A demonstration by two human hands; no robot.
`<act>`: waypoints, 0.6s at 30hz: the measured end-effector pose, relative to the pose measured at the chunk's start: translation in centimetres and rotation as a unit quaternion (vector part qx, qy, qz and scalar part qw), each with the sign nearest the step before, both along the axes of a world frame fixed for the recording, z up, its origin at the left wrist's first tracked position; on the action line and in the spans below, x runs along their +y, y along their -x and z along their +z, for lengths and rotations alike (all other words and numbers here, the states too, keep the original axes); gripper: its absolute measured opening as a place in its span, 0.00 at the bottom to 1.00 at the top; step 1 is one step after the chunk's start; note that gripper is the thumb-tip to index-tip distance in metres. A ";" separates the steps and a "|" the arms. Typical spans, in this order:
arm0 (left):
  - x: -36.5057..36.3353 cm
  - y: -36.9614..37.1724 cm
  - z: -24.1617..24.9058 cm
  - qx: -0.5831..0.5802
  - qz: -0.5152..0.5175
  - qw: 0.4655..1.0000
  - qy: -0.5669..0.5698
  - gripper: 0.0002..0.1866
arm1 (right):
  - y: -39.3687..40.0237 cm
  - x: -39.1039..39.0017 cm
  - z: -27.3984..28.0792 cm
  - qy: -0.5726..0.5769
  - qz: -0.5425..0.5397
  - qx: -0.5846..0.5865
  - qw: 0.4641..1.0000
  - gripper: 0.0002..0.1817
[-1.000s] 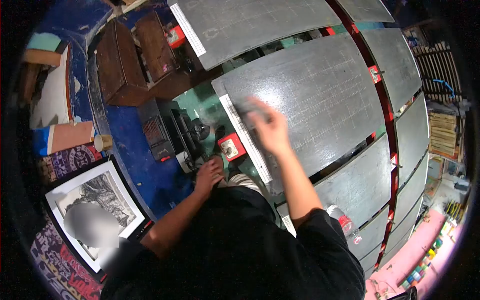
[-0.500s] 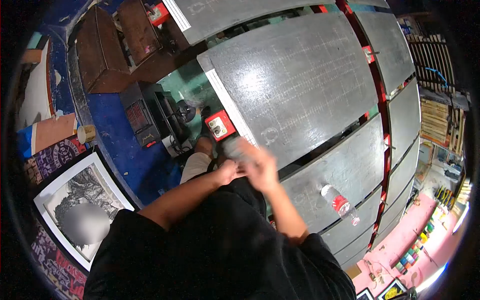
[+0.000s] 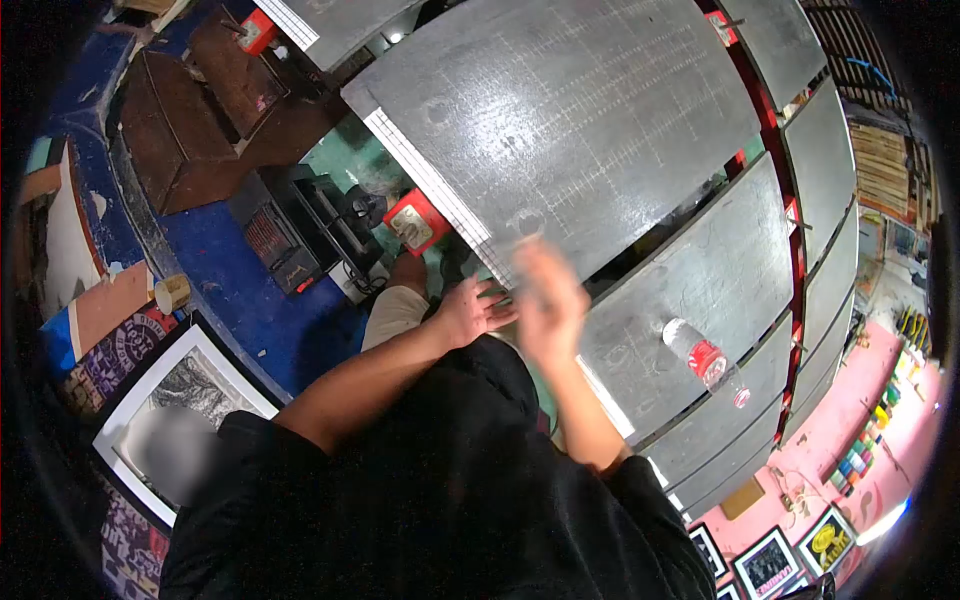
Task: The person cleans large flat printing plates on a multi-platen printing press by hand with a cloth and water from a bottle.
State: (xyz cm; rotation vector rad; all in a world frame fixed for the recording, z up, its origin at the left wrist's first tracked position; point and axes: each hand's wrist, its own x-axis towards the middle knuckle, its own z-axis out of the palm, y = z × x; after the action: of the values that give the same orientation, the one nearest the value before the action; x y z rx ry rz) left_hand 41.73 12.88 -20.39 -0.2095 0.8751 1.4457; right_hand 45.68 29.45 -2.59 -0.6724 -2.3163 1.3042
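Note:
My left hand (image 3: 470,312) is held low in front of my black shirt, near the edge of the large grey board. Its fingers are stretched out and apart, with nothing seen in them. Just to its right is my right hand (image 3: 553,305), raised over the board's near corner and smeared by motion. I cannot make out its fingers or whether they hold anything. The large grey board (image 3: 600,130) has pale grid marks and a white ruled strip (image 3: 425,175) along its near edge. Beside that edge sits a red box with a pale face (image 3: 415,222).
A clear plastic bottle with a red label (image 3: 705,360) lies on a neighbouring grey board (image 3: 690,270). More grey boards stand in rows to the right. On the left are a black machine (image 3: 290,225), a brown wooden box (image 3: 165,130) and a framed picture (image 3: 185,370).
My two hands have moved apart, and the left fingers have spread. My right hand is still blurred. The view has shifted, so the bottle appears further right.

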 end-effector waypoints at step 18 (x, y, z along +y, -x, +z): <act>3.8 0.4 5.7 -0.310 0.124 0.935 0.117 0.39 | 0.0 9.1 -2.9 -0.130 -0.186 0.004 0.974 0.32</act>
State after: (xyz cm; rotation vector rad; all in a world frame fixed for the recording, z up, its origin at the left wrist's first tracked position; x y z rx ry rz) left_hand 41.30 16.69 -14.71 -0.9327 0.5017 1.3772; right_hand 45.72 38.54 -5.46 -0.9498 -2.1639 0.8170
